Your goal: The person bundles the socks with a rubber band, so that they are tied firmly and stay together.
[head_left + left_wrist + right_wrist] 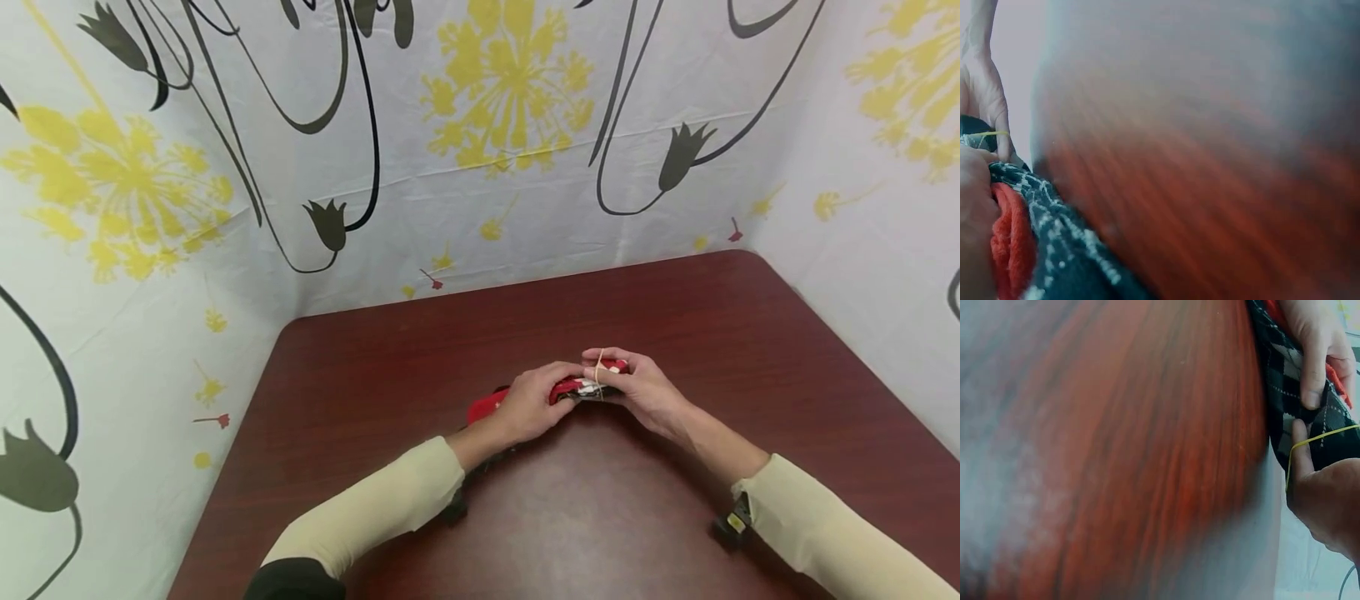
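Note:
A long, narrow bundle of knit cloth, probably socks (1279, 381), shows a dark argyle side and a red side. My left hand (530, 402) grips it around the middle, and its red end (486, 406) sticks out to the left. At the other end, my right hand (651, 390) holds the bundle between thumb and fingers. A thin yellowish rubber band (1329, 434) crosses the argyle cloth there and loops over a digit of the right hand. Both hands are close together, thumbs nearly meeting in the right wrist view. The palms hide much of the bundle.
The dark red-brown wooden table (570, 517) spreads under both hands. White cloth walls (420, 208) with flower prints enclose its back and sides. A small black device (731, 525) is strapped at the right wrist.

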Demonstrator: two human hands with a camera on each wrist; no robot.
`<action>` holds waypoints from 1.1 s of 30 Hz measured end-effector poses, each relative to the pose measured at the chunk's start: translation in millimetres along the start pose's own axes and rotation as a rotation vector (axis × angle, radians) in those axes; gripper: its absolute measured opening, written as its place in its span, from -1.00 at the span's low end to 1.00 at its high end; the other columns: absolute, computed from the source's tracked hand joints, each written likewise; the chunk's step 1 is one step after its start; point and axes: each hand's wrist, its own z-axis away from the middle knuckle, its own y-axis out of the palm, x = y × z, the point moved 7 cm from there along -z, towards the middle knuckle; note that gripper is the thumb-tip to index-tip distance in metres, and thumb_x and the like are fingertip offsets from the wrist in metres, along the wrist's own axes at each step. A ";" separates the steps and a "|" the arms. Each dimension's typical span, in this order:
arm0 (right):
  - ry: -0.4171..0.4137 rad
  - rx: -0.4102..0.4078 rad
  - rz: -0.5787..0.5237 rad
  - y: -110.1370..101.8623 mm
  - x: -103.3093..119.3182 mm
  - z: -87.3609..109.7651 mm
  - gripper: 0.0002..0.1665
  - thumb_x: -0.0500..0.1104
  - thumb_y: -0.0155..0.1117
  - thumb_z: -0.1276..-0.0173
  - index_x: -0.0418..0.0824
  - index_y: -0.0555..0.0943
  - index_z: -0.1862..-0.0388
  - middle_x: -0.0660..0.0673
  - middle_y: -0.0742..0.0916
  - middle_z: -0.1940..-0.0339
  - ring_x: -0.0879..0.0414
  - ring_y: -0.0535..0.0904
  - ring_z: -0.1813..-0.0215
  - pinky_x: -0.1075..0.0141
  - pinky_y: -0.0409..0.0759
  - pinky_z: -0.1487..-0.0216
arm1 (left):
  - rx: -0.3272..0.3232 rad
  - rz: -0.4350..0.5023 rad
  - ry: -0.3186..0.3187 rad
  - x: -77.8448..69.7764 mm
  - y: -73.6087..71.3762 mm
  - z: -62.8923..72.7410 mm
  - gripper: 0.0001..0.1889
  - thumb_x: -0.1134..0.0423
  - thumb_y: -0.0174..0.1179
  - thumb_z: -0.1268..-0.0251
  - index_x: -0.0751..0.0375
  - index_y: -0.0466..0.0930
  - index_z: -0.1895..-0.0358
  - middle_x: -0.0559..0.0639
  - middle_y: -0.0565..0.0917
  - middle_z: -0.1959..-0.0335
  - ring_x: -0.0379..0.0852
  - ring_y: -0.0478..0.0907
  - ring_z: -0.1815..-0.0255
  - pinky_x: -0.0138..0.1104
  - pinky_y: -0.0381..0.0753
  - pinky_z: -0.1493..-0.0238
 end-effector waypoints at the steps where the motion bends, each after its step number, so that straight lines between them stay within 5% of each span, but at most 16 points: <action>1: 0.003 0.000 0.013 0.3 -0.4 -0.5 -0.50 -0.34 0.30 -0.56 -0.52 0.45 -0.37 -0.22 0.62 -0.20 0.15 0.70 -0.06 0.24 0.74 -0.04 | -0.006 -0.015 0.010 -0.4 -0.6 0.2 -0.54 0.30 0.34 -0.48 0.03 0.61 -0.40 -0.10 0.67 -0.32 -0.28 0.60 -0.27 -0.37 0.55 -0.26; 10: 0.038 0.053 0.121 5.5 -7.3 -4.5 -0.37 -0.33 0.36 -0.51 -0.58 0.38 -0.42 -0.13 0.76 0.02 0.15 0.73 0.04 0.31 0.74 0.04 | -0.032 -0.089 0.068 -4.2 -1.2 2.4 -0.67 0.41 0.30 -0.43 0.06 0.75 -0.17 -0.09 0.74 -0.23 -0.19 0.63 -0.29 -0.32 0.57 -0.29; 18: 0.023 0.043 0.187 5.2 -0.9 -5.9 -0.40 -0.29 0.43 -0.47 -0.55 0.46 -0.35 -0.12 0.76 0.02 0.14 0.71 0.05 0.34 0.72 0.04 | -0.116 -0.210 -0.020 -6.3 -5.9 1.8 -0.68 0.23 0.46 -0.37 -0.03 0.76 -0.15 -0.20 0.76 -0.11 -0.25 0.67 -0.15 -0.29 0.64 -0.13; 24: 0.033 0.120 0.256 10.8 -0.8 -6.1 -0.47 -0.30 0.44 -0.45 -0.57 0.51 -0.26 -0.15 0.76 0.06 0.15 0.71 0.08 0.34 0.71 0.05 | -0.198 -0.274 0.004 -15.1 -11.2 0.9 -0.69 0.31 0.50 -0.26 -0.02 0.72 -0.02 -0.22 0.73 0.02 -0.24 0.67 -0.02 -0.31 0.67 -0.01; 33: 0.040 0.169 0.231 16.8 -4.7 -9.6 -0.53 -0.37 0.45 -0.41 -0.59 0.51 -0.17 -0.18 0.73 0.10 0.10 0.72 0.13 0.19 0.77 0.01 | -0.210 -0.275 0.029 -16.4 -12.4 -1.2 -0.66 0.25 0.45 -0.39 -0.03 0.69 -0.18 -0.18 0.67 -0.01 -0.21 0.65 -0.03 -0.30 0.68 0.01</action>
